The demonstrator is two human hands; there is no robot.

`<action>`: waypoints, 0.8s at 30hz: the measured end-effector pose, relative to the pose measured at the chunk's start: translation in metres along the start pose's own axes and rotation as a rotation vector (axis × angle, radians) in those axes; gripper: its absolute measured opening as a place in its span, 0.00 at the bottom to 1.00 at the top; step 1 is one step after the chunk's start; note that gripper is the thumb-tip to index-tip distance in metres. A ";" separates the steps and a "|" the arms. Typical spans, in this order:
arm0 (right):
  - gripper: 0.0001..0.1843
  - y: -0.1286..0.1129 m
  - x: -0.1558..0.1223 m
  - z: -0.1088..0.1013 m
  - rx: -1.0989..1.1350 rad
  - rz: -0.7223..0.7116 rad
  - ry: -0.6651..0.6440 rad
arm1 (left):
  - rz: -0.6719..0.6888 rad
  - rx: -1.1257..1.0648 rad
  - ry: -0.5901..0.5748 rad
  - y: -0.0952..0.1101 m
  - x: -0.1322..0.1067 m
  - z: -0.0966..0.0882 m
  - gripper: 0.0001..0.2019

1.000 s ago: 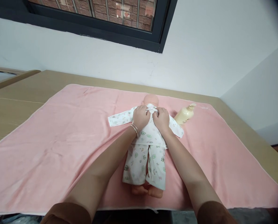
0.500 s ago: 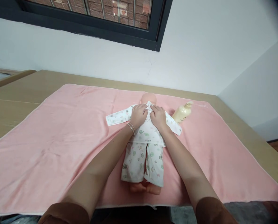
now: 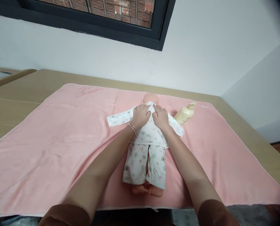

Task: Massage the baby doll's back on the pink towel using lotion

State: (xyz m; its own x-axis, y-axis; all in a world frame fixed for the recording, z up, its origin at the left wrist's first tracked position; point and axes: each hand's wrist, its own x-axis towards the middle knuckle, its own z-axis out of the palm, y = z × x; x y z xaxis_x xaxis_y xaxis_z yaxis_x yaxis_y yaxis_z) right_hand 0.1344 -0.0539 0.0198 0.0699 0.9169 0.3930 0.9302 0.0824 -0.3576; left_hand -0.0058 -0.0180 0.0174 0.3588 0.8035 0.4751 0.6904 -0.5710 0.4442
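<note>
A baby doll (image 3: pixel 150 98) lies stretched out on a pink blanket (image 3: pixel 60 141), its smooth head away from me and no facial features showing. It wears a white patterned shirt (image 3: pixel 149 135) and matching trousers (image 3: pixel 135 166), with bare feet (image 3: pixel 155 191) poking out. My left hand (image 3: pixel 141 115) rests flat on the left side of the doll's upper body, just below the collar. Opposite it, my right hand (image 3: pixel 161 116) lies flat on the right shoulder area. Both hands have their fingers extended on the cloth, thumbs toward the middle. The left shirt sleeve (image 3: pixel 119 118) spreads outward.
A cream pump bottle (image 3: pixel 185 113) lies tilted on the blanket beside the doll's right-hand sleeve. The blanket covers most of a wooden table (image 3: pixel 52 75), which stands against a white wall (image 3: pixel 196 56) below a dark-framed window (image 3: pixel 130 34).
The shirt cloth near the collar, bunched up between my fingertips before, now lies flatter. My fingers have shifted slightly apart. The whole view has moved a little.
</note>
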 end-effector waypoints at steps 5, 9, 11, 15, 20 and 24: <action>0.26 -0.001 -0.006 0.000 0.049 -0.065 0.110 | 0.025 -0.054 0.058 0.001 -0.003 -0.001 0.12; 0.22 -0.005 -0.012 -0.001 0.087 -0.017 0.210 | -0.013 -0.055 0.105 0.003 -0.005 -0.001 0.09; 0.23 -0.006 -0.011 -0.001 0.088 0.021 0.201 | -0.037 -0.060 0.107 0.003 -0.005 0.000 0.10; 0.28 -0.002 -0.003 -0.001 0.041 0.014 0.053 | -0.077 -0.050 0.048 0.001 -0.002 0.001 0.16; 0.30 0.004 0.001 -0.001 0.044 -0.056 -0.004 | -0.028 -0.066 0.001 0.000 0.000 -0.001 0.17; 0.25 0.002 -0.005 0.001 0.110 -0.052 0.121 | -0.029 -0.117 0.055 0.001 -0.003 -0.003 0.11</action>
State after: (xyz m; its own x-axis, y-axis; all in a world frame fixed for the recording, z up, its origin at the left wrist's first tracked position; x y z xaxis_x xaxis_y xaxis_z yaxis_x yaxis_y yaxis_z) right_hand 0.1356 -0.0580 0.0164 0.0717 0.8571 0.5101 0.8891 0.1769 -0.4221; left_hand -0.0079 -0.0216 0.0183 0.3027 0.8115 0.4999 0.6211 -0.5658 0.5423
